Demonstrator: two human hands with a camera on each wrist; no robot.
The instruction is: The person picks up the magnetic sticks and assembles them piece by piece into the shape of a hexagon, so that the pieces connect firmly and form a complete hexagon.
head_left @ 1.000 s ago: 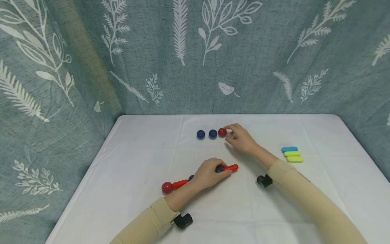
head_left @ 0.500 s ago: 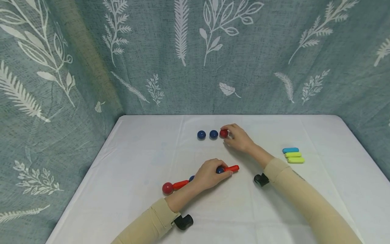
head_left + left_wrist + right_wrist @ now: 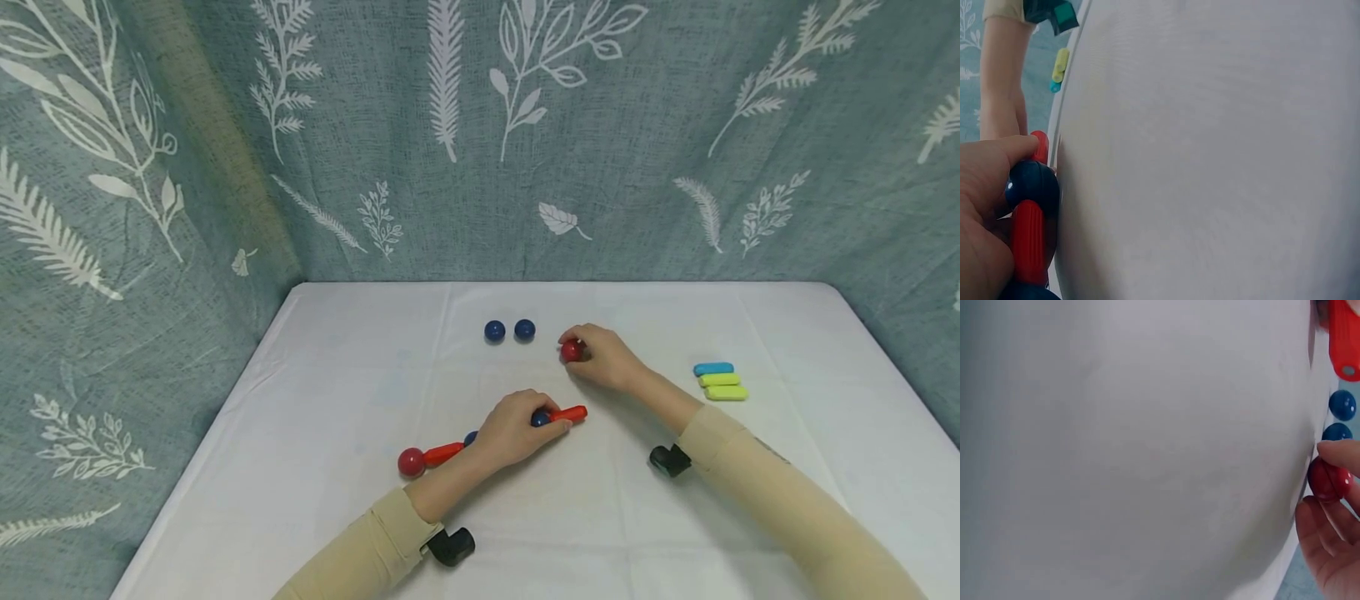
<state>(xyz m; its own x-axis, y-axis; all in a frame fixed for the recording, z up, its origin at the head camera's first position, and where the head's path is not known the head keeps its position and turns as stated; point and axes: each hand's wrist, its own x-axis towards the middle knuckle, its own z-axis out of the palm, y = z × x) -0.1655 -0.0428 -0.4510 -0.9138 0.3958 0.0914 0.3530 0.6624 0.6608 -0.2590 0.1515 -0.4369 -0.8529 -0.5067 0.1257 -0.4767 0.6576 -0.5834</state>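
My left hand (image 3: pixel 512 427) grips a chain of red rods and blue balls lying slantwise over the table. At its left end is a red ball (image 3: pixel 411 462) joined to a red rod (image 3: pixel 442 454); at its right end a bare red rod (image 3: pixel 570 414) sticks out past the fingers from a blue ball (image 3: pixel 540 418). The palm covers the chain's middle, though the left wrist view shows another red rod (image 3: pixel 1029 240) there. Behind and to the right, my right hand (image 3: pixel 611 360) pinches a loose red ball (image 3: pixel 571 351) between thumb and fingers.
Two blue balls, one (image 3: pixel 494 332) left of the other (image 3: pixel 525 330), sit at the back of the white-covered table (image 3: pixel 337 375). On the right lie a blue rod (image 3: pixel 713 368) and two yellow-green rods (image 3: pixel 724 392). A patterned curtain (image 3: pixel 480 208) hangs behind.
My right hand has closed on the red ball and drawn it away from the blue balls, toward me and to the right. The left hand and the chain have stayed put.
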